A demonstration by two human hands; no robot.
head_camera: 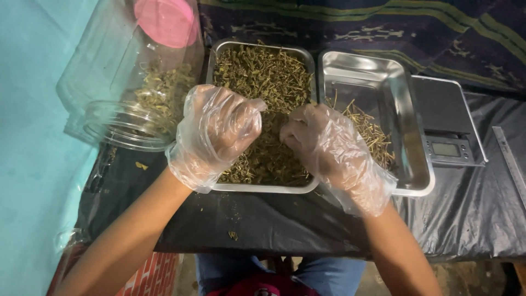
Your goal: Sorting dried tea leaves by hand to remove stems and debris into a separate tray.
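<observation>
My gloved left hand (216,129) and right hand (323,145) are both clenched on dried herbs (263,77) over the full tray (312,183). The stem tray (416,183) sits at three o'clock, the jar (126,82) at ten. I judge a careless tug could scatter bits onto the desk (274,219).

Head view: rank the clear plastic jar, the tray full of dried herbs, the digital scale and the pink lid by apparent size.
1. Clear plastic jar, though it lies nearest the camera.
2. Tray full of dried herbs, close behind.
3. Digital scale.
4. Pink lid.
</observation>
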